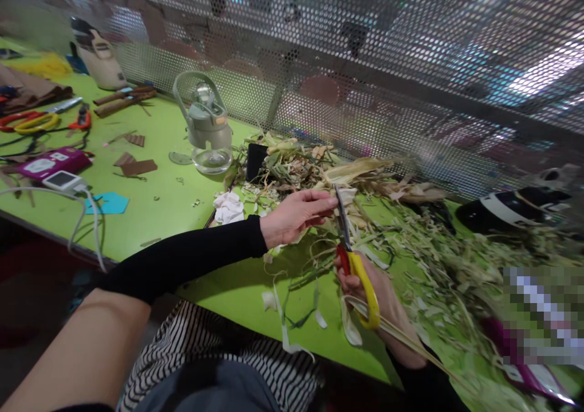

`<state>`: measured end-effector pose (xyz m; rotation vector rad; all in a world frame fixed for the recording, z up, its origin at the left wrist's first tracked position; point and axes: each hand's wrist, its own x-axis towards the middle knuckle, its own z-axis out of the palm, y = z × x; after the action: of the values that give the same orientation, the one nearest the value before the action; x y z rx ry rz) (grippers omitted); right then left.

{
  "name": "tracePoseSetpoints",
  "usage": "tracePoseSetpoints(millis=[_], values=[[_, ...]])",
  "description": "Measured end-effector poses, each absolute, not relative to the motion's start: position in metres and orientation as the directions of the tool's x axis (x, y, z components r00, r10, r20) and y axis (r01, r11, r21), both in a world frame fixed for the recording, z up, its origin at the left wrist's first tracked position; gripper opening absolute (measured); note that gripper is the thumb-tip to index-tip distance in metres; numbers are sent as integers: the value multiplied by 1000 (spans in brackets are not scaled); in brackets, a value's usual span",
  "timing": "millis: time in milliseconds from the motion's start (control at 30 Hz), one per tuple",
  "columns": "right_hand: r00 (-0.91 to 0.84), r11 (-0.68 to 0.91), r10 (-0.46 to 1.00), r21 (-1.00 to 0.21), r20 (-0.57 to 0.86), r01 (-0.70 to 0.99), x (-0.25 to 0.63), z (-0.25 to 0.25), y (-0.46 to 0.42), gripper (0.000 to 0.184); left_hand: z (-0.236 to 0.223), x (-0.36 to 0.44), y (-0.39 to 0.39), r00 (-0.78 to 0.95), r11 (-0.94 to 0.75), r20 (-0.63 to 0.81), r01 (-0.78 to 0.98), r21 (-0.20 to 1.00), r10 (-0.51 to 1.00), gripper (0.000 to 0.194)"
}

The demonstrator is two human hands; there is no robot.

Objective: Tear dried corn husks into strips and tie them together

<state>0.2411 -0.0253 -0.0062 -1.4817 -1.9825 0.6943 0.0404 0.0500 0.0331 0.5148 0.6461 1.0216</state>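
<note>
My right hand [381, 302] is closed around the red and yellow handles of a pair of scissors [351, 260], blades pointing up and away from me. My left hand [296, 214], in a black sleeve, pinches a pale strip of dried corn husk [349, 196] right at the blade tips. A heap of dried husks and leaves [347, 171] lies just behind both hands. Cut pale strips [285, 324] hang over the front edge of the green table [155, 205].
A clear water jug [205, 126] with a grey-green lid stands at the back left. A perforated metal screen [365, 65] closes the far side. Orange scissors [27, 121], a pink box [52, 162], a white charger [64, 181] with its cable and brown card scraps [134, 167] lie at left.
</note>
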Motion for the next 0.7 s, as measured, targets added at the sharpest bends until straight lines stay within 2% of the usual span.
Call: tracePoseSetpoints(millis=[133, 267, 333, 400, 500, 567, 633, 700], values=[[-158, 147, 986, -711, 51, 688, 240, 3, -26, 24, 35, 37, 51, 377, 448, -264, -577, 683, 888, 15], [-45, 109, 992, -646, 115, 755, 272, 8, -16, 37, 37, 29, 53, 408, 429, -220, -542, 723, 886, 15], [5, 97, 976, -455, 218, 885, 298, 7, -9, 44, 37, 25, 55, 443, 399, -159, -525, 752, 883, 15], [-4, 71, 975, -299, 221, 952, 320, 9, -4, 43, 37, 22, 55, 474, 366, -109, -495, 788, 874, 15], [-139, 213, 934, -201, 330, 956, 325, 21, -6, 37, 39, 20, 54, 502, 307, -68, -411, 858, 862, 15], [-156, 251, 915, -222, 372, 942, 306, 35, -11, 35, 39, 19, 52, 540, 257, -41, -330, 908, 840, 13], [-177, 342, 904, -410, 388, 846, 275, 49, -14, 35, 38, 19, 49, 581, 190, -13, -246, 950, 814, 12], [-265, 437, 891, -543, 367, 717, 242, 58, -13, 37, 37, 18, 46, 607, 101, 23, -169, 980, 794, 9]])
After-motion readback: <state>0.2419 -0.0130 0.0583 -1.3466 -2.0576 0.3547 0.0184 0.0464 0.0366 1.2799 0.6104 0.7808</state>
